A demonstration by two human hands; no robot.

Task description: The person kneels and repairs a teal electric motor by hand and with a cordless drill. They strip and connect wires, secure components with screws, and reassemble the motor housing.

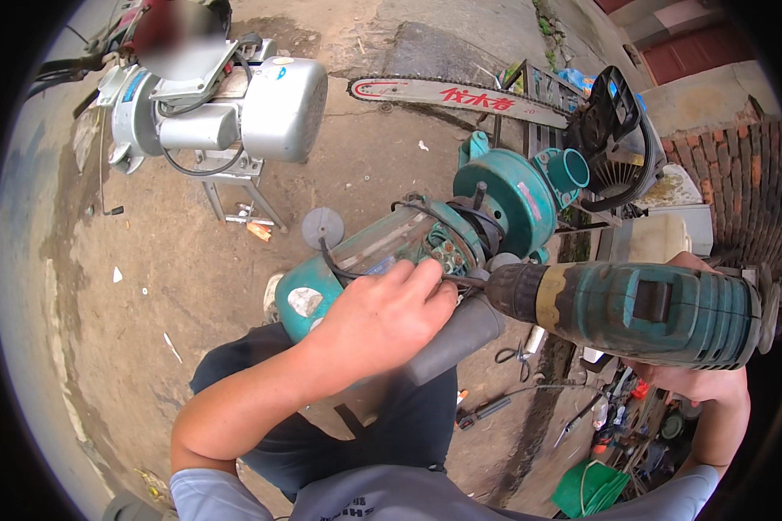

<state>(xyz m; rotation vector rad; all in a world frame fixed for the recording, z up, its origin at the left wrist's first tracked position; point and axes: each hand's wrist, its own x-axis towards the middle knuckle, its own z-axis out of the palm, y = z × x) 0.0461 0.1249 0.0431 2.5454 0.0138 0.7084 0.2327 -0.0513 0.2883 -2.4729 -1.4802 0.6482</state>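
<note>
Apparently for steady aim, the left hand (391, 308) pinches the bit (467, 282); the right hand (691, 379) grips the drill (708, 304).

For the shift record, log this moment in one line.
left hand: at green motor | right hand: gripping drill, pointed left | chainsaw: beyond motor

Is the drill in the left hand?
No, the right hand grips the drill, while the left hand is just ahead of its chuck.

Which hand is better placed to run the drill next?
Right, probably: the right hand holds the drill, while the left hand is at the bit, over the motor.
</note>
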